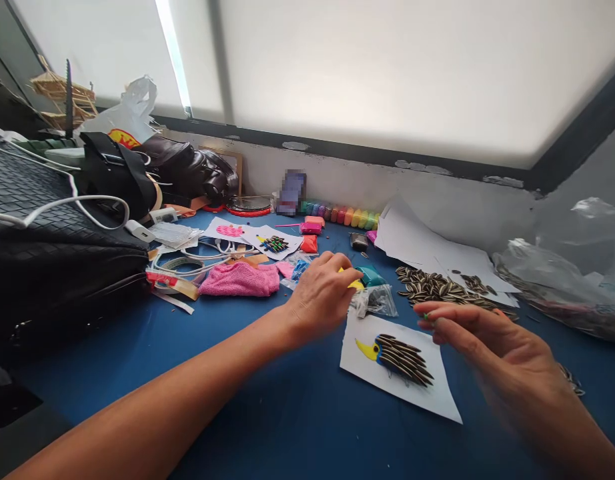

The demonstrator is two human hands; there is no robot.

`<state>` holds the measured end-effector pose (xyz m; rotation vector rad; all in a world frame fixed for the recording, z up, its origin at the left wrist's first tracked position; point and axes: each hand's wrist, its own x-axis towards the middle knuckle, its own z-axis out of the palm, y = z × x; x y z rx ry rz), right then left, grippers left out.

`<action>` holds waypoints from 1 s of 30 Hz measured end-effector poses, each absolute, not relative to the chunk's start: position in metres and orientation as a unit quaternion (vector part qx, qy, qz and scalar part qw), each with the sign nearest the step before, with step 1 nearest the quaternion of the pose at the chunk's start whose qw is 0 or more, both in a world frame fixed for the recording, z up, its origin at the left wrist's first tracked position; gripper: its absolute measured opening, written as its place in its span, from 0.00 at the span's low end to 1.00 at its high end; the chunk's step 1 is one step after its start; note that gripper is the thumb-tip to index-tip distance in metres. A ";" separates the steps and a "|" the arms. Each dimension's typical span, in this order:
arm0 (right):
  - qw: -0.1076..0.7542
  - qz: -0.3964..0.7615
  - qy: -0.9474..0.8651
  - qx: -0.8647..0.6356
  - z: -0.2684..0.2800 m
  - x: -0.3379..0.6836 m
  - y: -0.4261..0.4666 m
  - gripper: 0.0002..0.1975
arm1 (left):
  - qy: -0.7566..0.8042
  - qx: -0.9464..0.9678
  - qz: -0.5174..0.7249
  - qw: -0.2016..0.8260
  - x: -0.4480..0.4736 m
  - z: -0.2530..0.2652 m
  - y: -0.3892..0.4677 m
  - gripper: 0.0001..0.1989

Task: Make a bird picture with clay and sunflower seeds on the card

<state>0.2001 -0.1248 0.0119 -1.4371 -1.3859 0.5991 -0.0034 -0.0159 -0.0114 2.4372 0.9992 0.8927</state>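
My left hand (325, 290) is closed, fingers curled at a yellow packet (356, 284) that is partly hidden behind them. A teal packet (370, 276) and a clear zip bag (382, 300) lie beside its fingertips. Thumb and fingers of my right hand (487, 343) pinch a tiny green bit of modelling clay (426, 317), held above the table. Between my hands lies a white paper (427, 407) bearing a bird-like or hedgehog-like figure (402, 359), with a yellow clay head, a blue edge and a body of striped sunflower seeds.
Behind my right hand is a pile of sunflower seeds (432, 287) by white sheets (417, 240). Two decorated papers (287, 252), a pink cloth (240, 278) and cables lie left. Clay tubs (342, 215) line the wall; a black bag (52, 267) stands at far left.
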 end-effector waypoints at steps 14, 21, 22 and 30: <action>0.430 0.320 -0.625 -0.567 0.009 0.186 -0.127 0.09 | 0.158 0.900 0.271 0.301 0.003 0.006 -0.042 0.08; 0.421 0.252 -0.673 -0.554 0.003 0.196 -0.129 0.08 | 0.181 0.788 0.218 0.547 0.003 0.009 -0.044 0.11; 0.420 0.248 -0.675 -0.553 0.004 0.196 -0.129 0.07 | 0.173 0.767 0.196 0.586 0.002 0.010 -0.044 0.12; 0.430 0.208 -0.662 -0.577 0.017 0.181 -0.134 0.12 | 0.138 0.696 0.163 0.685 -0.001 0.012 -0.044 0.18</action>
